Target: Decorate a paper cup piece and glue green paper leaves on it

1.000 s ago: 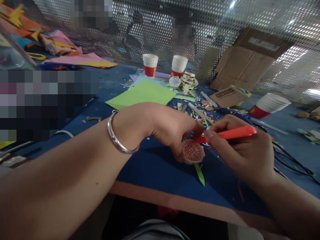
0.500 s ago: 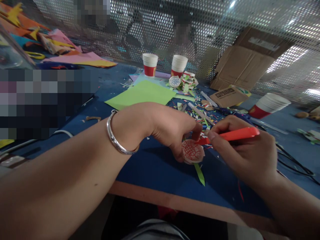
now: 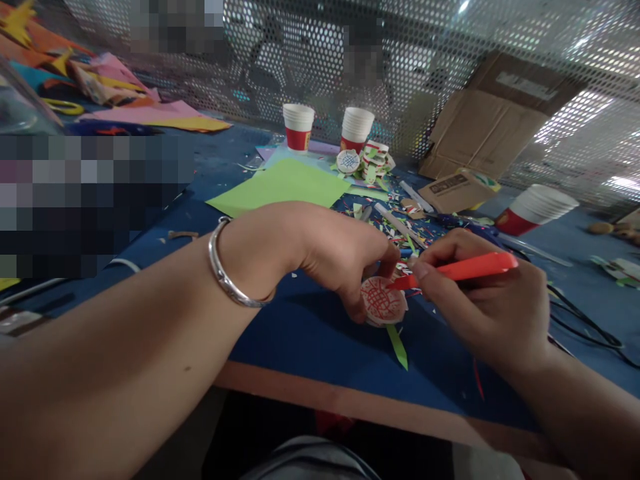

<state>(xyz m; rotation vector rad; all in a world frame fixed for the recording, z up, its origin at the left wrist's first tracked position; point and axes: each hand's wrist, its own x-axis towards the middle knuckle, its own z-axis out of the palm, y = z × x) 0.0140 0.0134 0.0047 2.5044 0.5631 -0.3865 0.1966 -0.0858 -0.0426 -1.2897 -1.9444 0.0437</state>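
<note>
My left hand [image 3: 330,257] pinches a small round white disc [image 3: 383,302] covered with a red grid pattern, holding it just above the blue table [image 3: 320,347]. A silver bangle [image 3: 227,277] circles that wrist. My right hand [image 3: 480,300] grips a red pen [image 3: 463,269], whose tip touches the disc's upper right part. A green paper strip [image 3: 399,347] lies just below the disc.
A lime green sheet [image 3: 285,187] lies behind my hands. Two paper cup stacks [image 3: 299,127] [image 3: 356,130] stand at the back, with cut cup pieces [image 3: 373,163] beside them. A tipped cup stack [image 3: 535,210], cardboard boxes [image 3: 490,120], paper scraps, black cables [image 3: 585,320] and coloured paper [image 3: 150,113] surround.
The pen tip has shifted slightly over the disc. Both hands stay in nearly the same place.
</note>
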